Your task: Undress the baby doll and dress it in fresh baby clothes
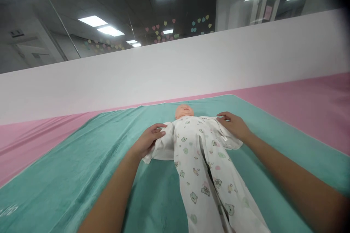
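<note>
On its back lies a baby doll [184,110], its head away from me. It is dressed in a white baby romper [188,153] with small animal prints, and a long gap runs down the front between the legs. My left hand [149,140] is closed at the plain white left-side sleeve [162,149], fingers and thumb bent over the cloth. On the other side, my right hand [233,123] pinches the upper edge of the right-side sleeve [231,141] with its fingertips. The doll's own hands are hidden by the sleeves.
A teal blanket [90,160] with some wrinkles lies beneath the doll, over a pink cover [306,105]. Behind stands a low white wall [136,76], with a dark glass pane [109,3] above it carrying heart stickers and reflecting ceiling lights.
</note>
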A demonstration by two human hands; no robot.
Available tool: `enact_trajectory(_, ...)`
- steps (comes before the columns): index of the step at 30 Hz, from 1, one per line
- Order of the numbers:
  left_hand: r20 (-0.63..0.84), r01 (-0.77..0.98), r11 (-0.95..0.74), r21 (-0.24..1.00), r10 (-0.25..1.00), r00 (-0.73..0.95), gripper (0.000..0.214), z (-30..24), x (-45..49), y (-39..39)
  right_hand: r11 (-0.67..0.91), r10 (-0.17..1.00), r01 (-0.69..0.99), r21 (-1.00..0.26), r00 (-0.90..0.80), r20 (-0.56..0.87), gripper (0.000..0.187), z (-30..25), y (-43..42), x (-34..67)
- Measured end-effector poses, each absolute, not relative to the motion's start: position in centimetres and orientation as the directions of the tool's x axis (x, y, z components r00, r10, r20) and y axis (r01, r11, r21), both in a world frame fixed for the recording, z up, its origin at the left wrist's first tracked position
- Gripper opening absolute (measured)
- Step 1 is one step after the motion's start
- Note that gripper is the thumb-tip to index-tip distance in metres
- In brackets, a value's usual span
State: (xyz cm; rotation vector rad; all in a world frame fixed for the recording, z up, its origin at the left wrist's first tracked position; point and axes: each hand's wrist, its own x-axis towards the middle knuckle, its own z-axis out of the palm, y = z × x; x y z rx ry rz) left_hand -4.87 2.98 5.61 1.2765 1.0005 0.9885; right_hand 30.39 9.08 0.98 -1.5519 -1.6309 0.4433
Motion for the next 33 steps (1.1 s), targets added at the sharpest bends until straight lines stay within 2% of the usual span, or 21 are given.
enact_trajectory(5,0.099,-0.366,-0.011,0.931,0.970,0.222,0.032,4.4,-2.8,3.0,0.174,0.982,0.644,-0.745,-0.057,0.180,0.051,1.8,9.2,31.7)
enact_trajectory(7,0.172,-0.473,-0.022,0.881,0.946,0.277,0.032,4.1,-1.8,2.6,0.161,0.987,0.558,-0.814,-0.076,0.143,0.051,1.9,9.0,32.1)
enact_trajectory(10,0.241,-0.563,0.044,0.825,0.874,0.421,0.033,4.2,-0.6,1.7,0.064,0.981,0.236,-0.970,-0.195,0.017,0.053,2.0,8.6,32.7)
enact_trajectory(13,0.223,-0.583,0.117,0.804,0.849,0.479,0.029,4.4,-0.2,1.2,-0.036,0.933,-0.086,-0.996,-0.359,-0.003,0.054,1.9,8.1,33.0)
enact_trajectory(16,0.180,-0.613,0.093,0.784,0.912,0.369,0.028,4.2,-0.6,1.8,-0.040,0.917,-0.218,-0.975,-0.395,0.051,0.057,1.8,8.0,32.6)
enact_trajectory(19,0.130,-0.643,-0.008,0.766,0.981,0.143,0.022,3.4,-1.2,3.1,0.073,0.940,-0.241,-0.968,-0.309,0.148,0.064,2.2,7.9,30.8)
enact_trajectory(21,0.120,-0.576,-0.083,0.813,0.992,0.027,0.016,2.8,-1.4,3.9,0.159,0.945,-0.229,-0.960,-0.246,0.215,0.067,2.9,7.3,29.0)
enact_trajectory(22,0.117,-0.483,-0.107,0.869,0.993,-0.010,0.013,2.5,-1.4,4.1,0.183,0.938,-0.224,-0.957,-0.252,0.238,0.067,3.3,6.8,28.0)
enact_trajectory(24,0.130,-0.166,-0.138,0.977,0.990,-0.057,0.009,1.9,-1.1,4.3,0.199,0.896,-0.212,-0.957,-0.356,0.265,0.062,4.2,5.4,26.1)
enact_trajectory(25,0.156,0.017,-0.155,0.988,0.985,-0.078,0.009,1.7,-0.8,4.2,0.205,0.864,-0.185,-0.961,-0.427,0.267,0.056,4.6,4.7,25.3)
enact_trajectory(27,0.247,0.293,-0.210,0.933,0.965,-0.093,0.011,1.4,-0.2,3.8,0.243,0.817,-0.080,-0.967,-0.521,0.248,0.040,5.2,3.3,24.1)
enact_trajectory(30,0.354,0.425,-0.290,0.857,0.932,-0.078,0.020,1.2,0.5,3.2,0.313,0.810,-0.023,-0.950,-0.516,0.279,0.028,5.5,2.3,23.4)
enact_trajectory(33,0.348,0.419,-0.291,0.860,0.936,-0.063,0.032,1.2,0.7,2.7,0.385,0.871,-0.084,-0.919,-0.296,0.392,0.024,4.9,2.7,23.4)
